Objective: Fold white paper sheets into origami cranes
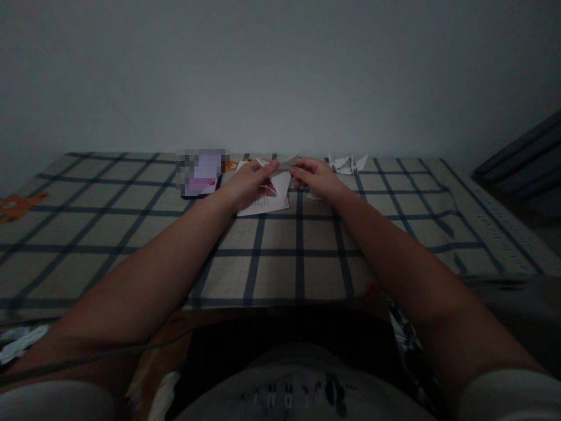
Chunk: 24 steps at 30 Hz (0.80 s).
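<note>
Between my two hands is a small folded piece of white paper, held just above the table. My left hand pinches its left end between thumb and fingers. At its right end, my right hand grips it with thumb and fingertips. Below my left hand lies a white paper sheet with some dark print on it. Folded paper cranes sit just beyond my right hand. A bit of pale paper shows under my right wrist, mostly hidden.
A phone with a lit screen lies left of my left hand. The checked tablecloth covers the table, with an orange printed figure at the far left. A plain wall rises behind the table.
</note>
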Each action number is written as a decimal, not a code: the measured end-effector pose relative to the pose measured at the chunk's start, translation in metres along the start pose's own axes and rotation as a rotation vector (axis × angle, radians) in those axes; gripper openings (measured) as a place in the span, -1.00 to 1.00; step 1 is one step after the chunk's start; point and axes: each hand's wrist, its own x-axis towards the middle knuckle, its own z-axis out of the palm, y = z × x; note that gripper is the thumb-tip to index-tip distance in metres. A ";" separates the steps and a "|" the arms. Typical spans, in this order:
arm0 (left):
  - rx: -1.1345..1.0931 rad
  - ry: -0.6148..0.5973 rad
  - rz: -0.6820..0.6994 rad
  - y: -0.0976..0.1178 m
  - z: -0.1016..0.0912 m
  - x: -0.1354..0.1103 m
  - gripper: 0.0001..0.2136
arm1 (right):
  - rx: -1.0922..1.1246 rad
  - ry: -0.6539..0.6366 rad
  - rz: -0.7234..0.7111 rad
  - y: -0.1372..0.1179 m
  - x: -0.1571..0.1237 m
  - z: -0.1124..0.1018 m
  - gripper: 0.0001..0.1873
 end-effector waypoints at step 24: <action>-0.020 0.072 0.034 0.000 -0.001 -0.001 -0.82 | -0.065 0.110 0.105 -0.009 -0.002 -0.001 -0.57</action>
